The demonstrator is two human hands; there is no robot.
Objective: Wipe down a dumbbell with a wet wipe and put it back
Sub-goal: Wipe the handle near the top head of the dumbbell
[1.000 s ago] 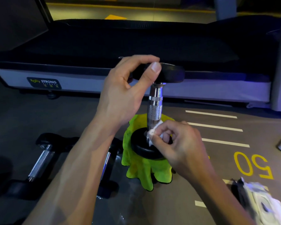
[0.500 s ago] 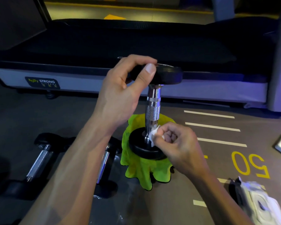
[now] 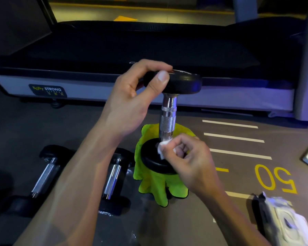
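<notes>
While the dumbbell (image 3: pixel 167 119) stands on end on a bright green cloth (image 3: pixel 155 185) spread on the floor, the head view shows both hands working on it. The left hand (image 3: pixel 130 102) grips the upper black weight head, thumb pressed on its near rim and fingers curled over the top, so the chrome handle runs straight down from it. The right hand (image 3: pixel 187 157) pinches a small white wet wipe (image 3: pixel 161 148) between thumb and curled fingers and presses it against the foot of the handle, right where the metal meets the lower black head. That lower head sits flat on the cloth, whose edges spill out around it toward the viewer.

To the left of the cloth, two more dumbbells (image 3: pixel 48 173) lie side by side on the grey floor, partly behind the left forearm. Behind everything stretches a treadmill (image 3: pixel 149 43) with a dark belt and a pale side rail carrying a "BODY STRONG" label. White stripes and a yellow "50" are painted on the floor to the right. At the lower right corner lies a wipes packet (image 3: pixel 284 221), well apart from the dumbbell.
</notes>
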